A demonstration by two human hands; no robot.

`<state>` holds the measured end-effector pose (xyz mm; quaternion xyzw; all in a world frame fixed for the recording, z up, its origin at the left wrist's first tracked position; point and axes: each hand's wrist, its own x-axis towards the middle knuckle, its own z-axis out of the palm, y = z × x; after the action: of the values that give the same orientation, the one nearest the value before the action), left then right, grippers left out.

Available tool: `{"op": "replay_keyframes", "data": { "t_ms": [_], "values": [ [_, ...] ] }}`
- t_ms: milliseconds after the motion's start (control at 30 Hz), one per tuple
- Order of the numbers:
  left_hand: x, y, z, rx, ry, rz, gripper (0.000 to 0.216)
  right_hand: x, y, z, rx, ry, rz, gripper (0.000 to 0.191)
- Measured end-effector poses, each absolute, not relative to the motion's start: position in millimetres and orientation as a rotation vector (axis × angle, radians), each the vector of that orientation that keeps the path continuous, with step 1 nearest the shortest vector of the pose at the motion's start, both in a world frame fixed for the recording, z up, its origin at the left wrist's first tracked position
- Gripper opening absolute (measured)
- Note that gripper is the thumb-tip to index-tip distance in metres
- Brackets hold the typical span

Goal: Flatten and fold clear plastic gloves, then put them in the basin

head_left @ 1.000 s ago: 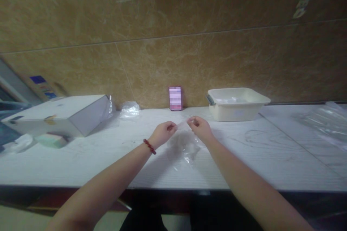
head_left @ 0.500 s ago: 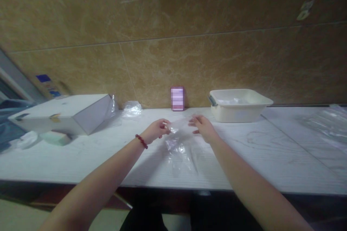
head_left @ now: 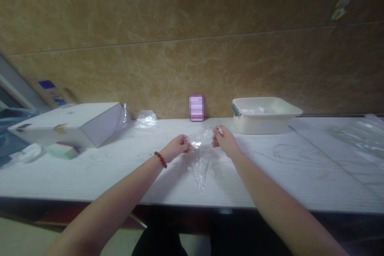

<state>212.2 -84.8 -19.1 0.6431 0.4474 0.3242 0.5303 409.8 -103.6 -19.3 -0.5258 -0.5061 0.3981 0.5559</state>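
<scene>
Clear plastic bag (head_left: 198, 168), pinched
Left hand (head_left: 177, 147) and right hand (head_left: 225, 140) grip its upper part; cream tub (head_left: 261, 125) far right.

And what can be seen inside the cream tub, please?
Inside the tub, something pale and shiny, probably clear plastic, shows. Its front side hides the bottom, so whatever lies lower cannot be seen.

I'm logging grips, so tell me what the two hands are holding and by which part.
A clear plastic bag, held by opposite ends of its upper part: the left hand grips one, the right hand the other.
</scene>
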Motion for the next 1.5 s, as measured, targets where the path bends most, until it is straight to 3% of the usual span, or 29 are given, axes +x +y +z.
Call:
{"op": "replay_keyframes", "data": {
  "t_ms": [133, 300, 500, 767, 1033, 1200, 1367, 1500],
  "values": [
    [208, -82, -20, 1.828, 1.078, 0.707, 0.035, 412, -103, -20, -1.246, -1.264, 0.802, 0.021],
    [197, -82, -9, 2.027, 1.080, 0.586, 0.026, 417, -101, -19, -1.238, -1.449, 0.803, 0.029],
    [185, -84, 4, 1.980, 1.103, 0.419, 0.019, 424, -103, -8, -1.287, -1.555, 0.897, 0.012],
    [192, -83, 12, 1.480, 1.048, 0.776, 0.014, 423, -105, 19, -1.400, -1.540, 0.769, 0.013],
    [198, -78, 34, 1.892, 1.235, 0.933, 0.018, 419, -101, 53, -1.490, -1.550, 0.751, 0.006],
    [203, -75, 40, 1.586, 1.130, 1.071, 0.012, 422, -97, 70, -1.607, -1.662, 0.659, 0.004],
    [209, -74, 45, 1.287, 1.017, 1.254, 0.004, 415, -99, 78, -1.569, -1.594, 0.811, 0.007],
    [209, -76, 48, 1.307, 1.057, 1.199, 0.007, 410, -96, 77, -1.471, -1.440, 0.986, 0.006]
  ]
}}
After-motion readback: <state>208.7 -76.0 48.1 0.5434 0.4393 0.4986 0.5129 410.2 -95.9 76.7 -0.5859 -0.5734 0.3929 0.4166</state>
